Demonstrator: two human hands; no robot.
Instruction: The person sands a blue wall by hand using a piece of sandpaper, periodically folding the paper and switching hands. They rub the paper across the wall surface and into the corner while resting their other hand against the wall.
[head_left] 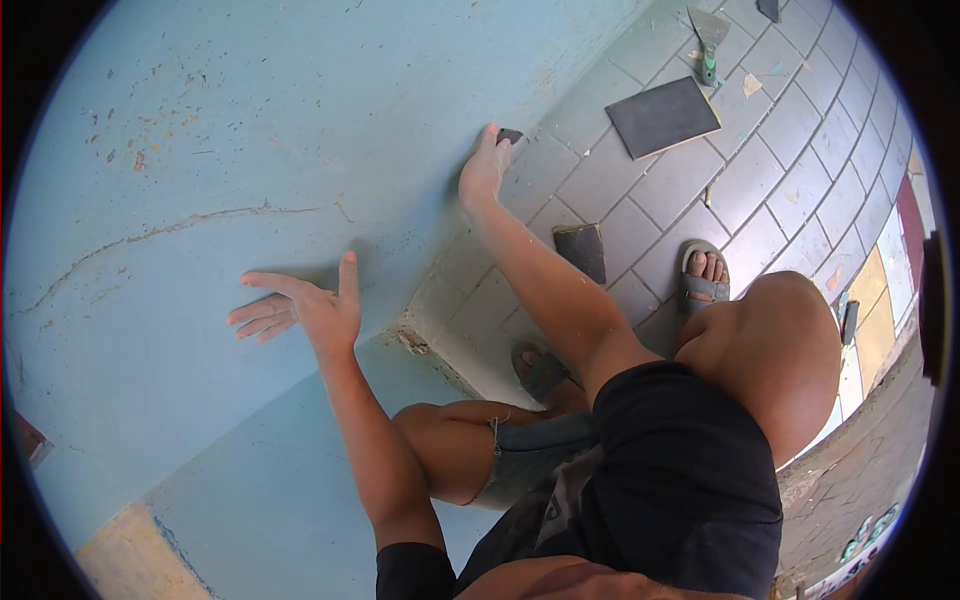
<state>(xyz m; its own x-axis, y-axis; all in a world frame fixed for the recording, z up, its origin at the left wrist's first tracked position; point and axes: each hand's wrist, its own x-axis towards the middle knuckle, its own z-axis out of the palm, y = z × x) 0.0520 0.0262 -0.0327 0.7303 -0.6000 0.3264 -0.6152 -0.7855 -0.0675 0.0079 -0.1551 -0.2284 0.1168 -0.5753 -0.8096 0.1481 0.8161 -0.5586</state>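
My left hand [325, 310] is open, fingers spread and thumb up, against the light blue wall [260, 120] below a long crack. My right hand [485, 175] is pressed to the same wall low down, near where it meets the floor. A small dark piece of sandpaper [510, 135] shows at its fingers, and the hand is closed on it. The rest of that piece is hidden behind the fingers.
A large dark sandpaper sheet [663, 117] lies on the grey tiled floor [750, 190], with a green-handled putty knife [709, 45] beyond it. A folded dark piece [580, 252] lies by my right forearm. Paint flakes dot the tiles; a chipped wall corner [408, 335] juts near my knee.
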